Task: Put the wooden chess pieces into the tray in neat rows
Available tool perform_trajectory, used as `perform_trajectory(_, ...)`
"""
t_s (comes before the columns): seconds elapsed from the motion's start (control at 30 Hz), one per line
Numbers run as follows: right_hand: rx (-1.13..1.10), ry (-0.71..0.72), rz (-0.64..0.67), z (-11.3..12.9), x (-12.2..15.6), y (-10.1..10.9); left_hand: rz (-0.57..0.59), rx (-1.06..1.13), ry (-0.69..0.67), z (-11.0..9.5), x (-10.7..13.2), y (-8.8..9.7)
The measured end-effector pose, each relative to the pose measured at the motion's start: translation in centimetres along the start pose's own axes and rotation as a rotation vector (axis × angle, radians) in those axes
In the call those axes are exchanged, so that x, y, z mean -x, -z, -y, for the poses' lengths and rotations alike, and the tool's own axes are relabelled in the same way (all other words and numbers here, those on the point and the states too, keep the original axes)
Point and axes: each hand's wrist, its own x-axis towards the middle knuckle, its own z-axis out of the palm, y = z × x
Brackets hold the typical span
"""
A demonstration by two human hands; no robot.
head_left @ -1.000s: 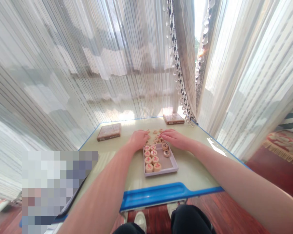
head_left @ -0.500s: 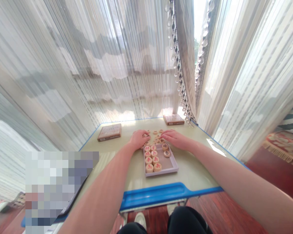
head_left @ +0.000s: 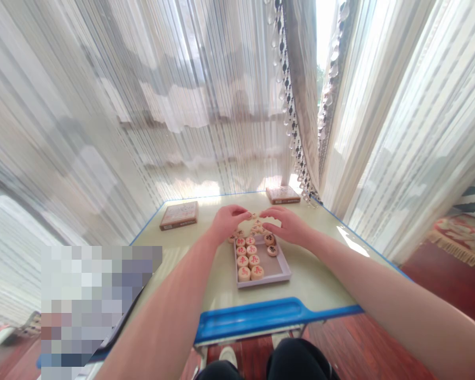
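A shallow white box tray [head_left: 264, 285] sits on the table, holding two columns of red-marked Chinese chess pieces [head_left: 254, 260] at its left. Two dark-marked pieces [head_left: 272, 250] lie at its far right, and the rest of its bottom is bare. Just beyond the tray, several loose Chinese chess pieces [head_left: 257, 228] are scattered. My left hand [head_left: 229, 220] hovers over their left side, thumb and fingertips drawn together; anything between them is too small to make out. Opposite it, my right hand [head_left: 287, 224] is open, thumb and fingers apart, near the loose pieces.
Two flat brown boxes lie on the pale table [head_left: 206, 258], one box [head_left: 179, 215] at the far left and another box [head_left: 283, 195] at the far right. A blue trough [head_left: 253, 316] runs along the near edge. Curtains [head_left: 206, 105] hang behind. The lower left is pixelated.
My left hand has moved slightly right and its fingertips have come together. My right hand has shifted a little right, its thumb now apart from its fingers. The tray pieces look unchanged.
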Motion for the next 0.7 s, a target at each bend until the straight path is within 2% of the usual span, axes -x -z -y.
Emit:
perform_trajectory(0.17,-0.03,0.042,-0.102,0.8,0.1,0.0,0.082,0.132,0.002,-1.4,0.8,-0.2)
perform_trajectory(0.4,-0.036,0.108,-0.132,1.3,0.1,0.1,0.188,0.212,-0.013,-2.0,1.0,-0.3)
perform_trajectory(0.7,-0.011,0.114,-0.181,1.3,0.2,0.1,0.222,0.289,0.037,-2.5,1.3,0.0)
